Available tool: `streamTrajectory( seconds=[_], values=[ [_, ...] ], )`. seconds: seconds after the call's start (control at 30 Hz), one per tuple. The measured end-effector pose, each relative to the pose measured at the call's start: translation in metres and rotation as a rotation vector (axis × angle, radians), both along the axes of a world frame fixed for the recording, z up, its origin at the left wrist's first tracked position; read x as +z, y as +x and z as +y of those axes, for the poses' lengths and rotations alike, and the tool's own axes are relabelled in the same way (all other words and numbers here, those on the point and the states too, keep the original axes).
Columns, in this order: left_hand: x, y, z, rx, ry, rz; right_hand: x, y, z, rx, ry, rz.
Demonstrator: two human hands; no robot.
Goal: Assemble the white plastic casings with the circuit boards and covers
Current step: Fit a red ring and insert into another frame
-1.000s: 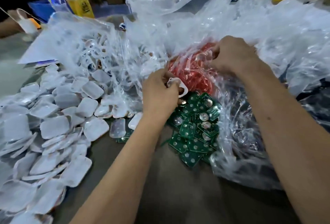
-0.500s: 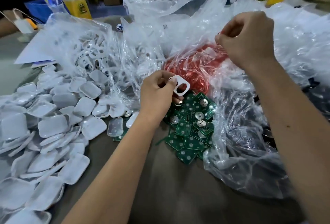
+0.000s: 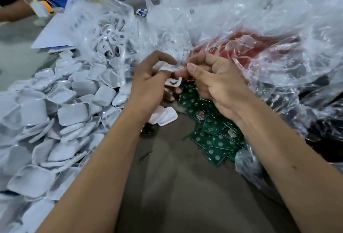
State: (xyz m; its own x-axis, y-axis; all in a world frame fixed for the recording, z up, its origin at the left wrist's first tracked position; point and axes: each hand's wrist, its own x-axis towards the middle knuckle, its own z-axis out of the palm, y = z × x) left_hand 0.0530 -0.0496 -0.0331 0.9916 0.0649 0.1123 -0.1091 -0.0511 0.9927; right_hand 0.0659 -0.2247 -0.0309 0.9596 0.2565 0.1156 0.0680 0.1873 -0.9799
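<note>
Left hand (image 3: 148, 86) pinches a white casing (image 3: 169, 69); right hand (image 3: 219, 86) meets it above green circuit boards (image 3: 213, 132).

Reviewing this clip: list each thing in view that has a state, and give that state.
left hand: fingers curled, pinching a white casing
right hand: fingers curled against the left hand's fingers; what it holds is hidden
white covers: loose, heaped on the table
circuit boards: loose pile on the table, partly under the hands
bag of red parts: lying crumpled
</note>
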Motion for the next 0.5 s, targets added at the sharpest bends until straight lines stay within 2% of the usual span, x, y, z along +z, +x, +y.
streamTrajectory(
  seconds=[0.33,0.5],
  values=[
    [-0.0015,-0.002,-0.0042,-0.108,0.029,0.03,-0.0041,0.0095,-0.0013,0.09,0.142,0.161],
    [-0.0023,-0.0014,-0.0067,-0.097,0.052,0.017,-0.0073,0.0075,0.0036,-0.021,0.035,0.055]
  ],
)
